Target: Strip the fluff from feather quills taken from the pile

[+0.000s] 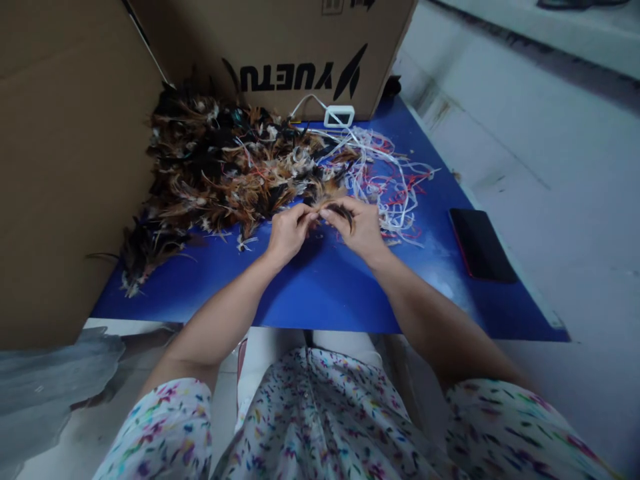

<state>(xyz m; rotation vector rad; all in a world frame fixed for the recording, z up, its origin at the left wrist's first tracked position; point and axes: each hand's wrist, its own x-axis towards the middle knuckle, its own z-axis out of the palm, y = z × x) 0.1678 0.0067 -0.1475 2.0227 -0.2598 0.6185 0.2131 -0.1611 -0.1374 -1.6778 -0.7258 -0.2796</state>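
Note:
My left hand [289, 233] and my right hand [359, 227] meet over the middle of the blue table. Between them they pinch a small bunch of brown and black feathers [327, 193], with thumbs and fingertips closed at its base. Dark feather tips also stick out under the fingers of my right hand. Just beyond and to the left spreads a large heap of brown, black and whitish feathers [215, 160]. To the right of the heap lies a tangle of white and red strings [385, 177], close to my right hand.
A cardboard box with black lettering [295, 40] stands at the back, and a cardboard panel [55, 167] at the left. A small white device with a cable [339, 117] sits before the box. A phone [483, 245] lies on the blue table [330, 293] at the right, by the wall.

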